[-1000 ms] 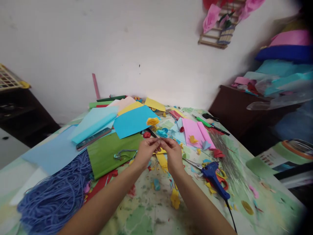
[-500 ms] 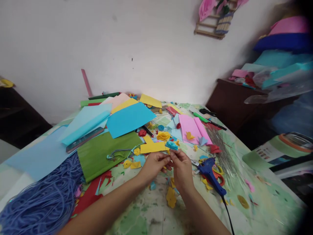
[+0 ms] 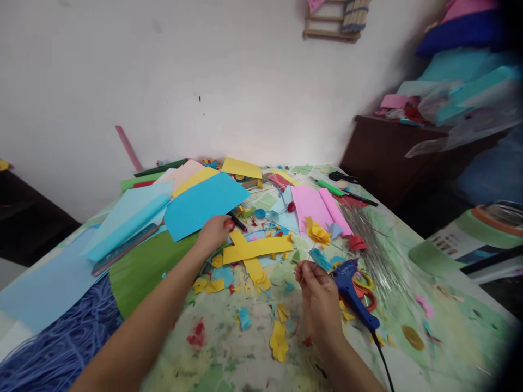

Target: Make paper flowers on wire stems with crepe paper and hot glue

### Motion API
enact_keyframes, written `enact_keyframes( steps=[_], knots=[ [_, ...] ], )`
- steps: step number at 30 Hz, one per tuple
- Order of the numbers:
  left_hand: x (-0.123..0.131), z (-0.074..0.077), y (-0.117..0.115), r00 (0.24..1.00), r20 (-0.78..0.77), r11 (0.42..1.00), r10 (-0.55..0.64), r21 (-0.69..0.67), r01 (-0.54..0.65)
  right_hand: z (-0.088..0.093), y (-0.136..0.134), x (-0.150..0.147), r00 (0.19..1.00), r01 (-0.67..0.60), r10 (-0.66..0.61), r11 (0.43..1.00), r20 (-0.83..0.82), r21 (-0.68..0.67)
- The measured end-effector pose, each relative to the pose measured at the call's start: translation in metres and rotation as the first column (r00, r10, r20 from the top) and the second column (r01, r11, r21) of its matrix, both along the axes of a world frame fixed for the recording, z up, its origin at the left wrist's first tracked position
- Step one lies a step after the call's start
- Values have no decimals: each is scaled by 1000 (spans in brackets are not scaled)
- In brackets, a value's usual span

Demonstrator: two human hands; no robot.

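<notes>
My left hand (image 3: 214,233) reaches to the middle of the table, with its fingertips closed on a small red paper flower (image 3: 230,224) beside a black pen. My right hand (image 3: 321,291) is pinched shut to the right. Just above its fingers are a fringed blue paper flower (image 3: 320,259) and a larger yellow paper flower (image 3: 318,233), which appear to be held by stems I cannot make out. Between the hands lie crossed yellow paper strips (image 3: 261,249). A blue glue gun (image 3: 353,291) rests to the right of my right hand, over orange-and-yellow-handled scissors (image 3: 368,299).
Coloured sheets, among them a blue one (image 3: 204,204) and a green one (image 3: 151,272), cover the left side with blue yarn (image 3: 77,332). Thin wires (image 3: 376,245) and pink paper (image 3: 308,204) lie right. A green jar (image 3: 461,234) stands at the right edge. Yellow cut-outs (image 3: 279,340) are scattered.
My hands have parted. The left went left and forward onto the red flower; the right moved right and back. The blue and yellow flowers shifted right with it. The view tilted slightly.
</notes>
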State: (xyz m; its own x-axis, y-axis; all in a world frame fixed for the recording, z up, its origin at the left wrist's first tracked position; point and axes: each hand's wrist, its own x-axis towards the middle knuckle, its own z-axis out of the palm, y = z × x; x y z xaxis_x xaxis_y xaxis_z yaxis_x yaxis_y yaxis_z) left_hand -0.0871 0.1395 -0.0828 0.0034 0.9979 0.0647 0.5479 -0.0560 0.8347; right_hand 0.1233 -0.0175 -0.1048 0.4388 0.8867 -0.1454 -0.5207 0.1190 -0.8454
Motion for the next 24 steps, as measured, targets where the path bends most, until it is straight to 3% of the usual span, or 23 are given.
enact_keyframes(
  steps=[4,11,17,24],
  knots=[
    [-18,-16,36,978,-208,1000,22,23,-17,-6,-6,-1,998,-64,65,997,6,-38],
    [-28,-34,56,937,-347,998,-48,-62,28,-6,-10,-3,991,-131,129,989,-42,-68],
    [-30,-38,57,957,-256,985,-139,-137,106,-5,-10,-3,985,-171,171,984,-25,-42],
    [-33,-20,42,983,-64,980,-170,-116,162,-5,-12,-3,987,-162,161,986,-20,-43]
  ],
)
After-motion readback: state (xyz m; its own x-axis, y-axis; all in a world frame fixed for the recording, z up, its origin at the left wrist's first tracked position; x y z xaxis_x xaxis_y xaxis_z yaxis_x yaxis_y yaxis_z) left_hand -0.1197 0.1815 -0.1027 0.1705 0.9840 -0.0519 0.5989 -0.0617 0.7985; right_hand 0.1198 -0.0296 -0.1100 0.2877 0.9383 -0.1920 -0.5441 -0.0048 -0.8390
